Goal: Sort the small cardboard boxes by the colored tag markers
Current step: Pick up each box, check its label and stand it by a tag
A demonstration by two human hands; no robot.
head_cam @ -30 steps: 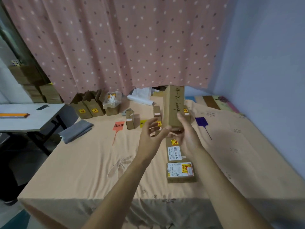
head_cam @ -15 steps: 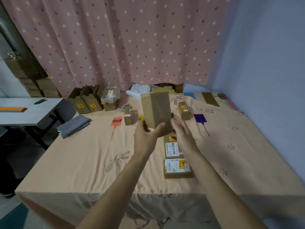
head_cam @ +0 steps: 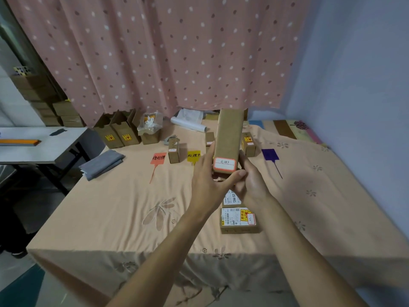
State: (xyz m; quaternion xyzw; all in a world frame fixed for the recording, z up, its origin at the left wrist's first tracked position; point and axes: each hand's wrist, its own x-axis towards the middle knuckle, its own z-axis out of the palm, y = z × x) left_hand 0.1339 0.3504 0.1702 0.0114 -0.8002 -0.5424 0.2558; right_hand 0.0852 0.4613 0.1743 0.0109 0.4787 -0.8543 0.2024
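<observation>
I hold a long brown cardboard box [head_cam: 229, 138] upright above the table, its red-bordered white label facing me. My left hand [head_cam: 208, 182] grips its lower left side with the thumb across the bottom. My right hand [head_cam: 252, 185] holds the lower right side from behind. On the cloth lie a red tag [head_cam: 158, 157], a yellow tag [head_cam: 193, 155] and a purple tag [head_cam: 269, 154]. A small box [head_cam: 173, 150] stands between the red and yellow tags. Another small box [head_cam: 248, 144] stands left of the purple tag. Two labelled boxes [head_cam: 239, 219] lie under my right wrist.
Open cardboard boxes [head_cam: 117, 134] and a plastic-filled box [head_cam: 150, 129] line the back left of the table. A folded grey cloth [head_cam: 103, 163] lies at the left edge. A white side table [head_cam: 39, 142] stands to the left. The pink curtain [head_cam: 155, 52] hangs behind.
The long box has been turned in my hands; first its handwritten face showed, then a plain side, and now the labelled face points at me. Both hands stayed on it.
</observation>
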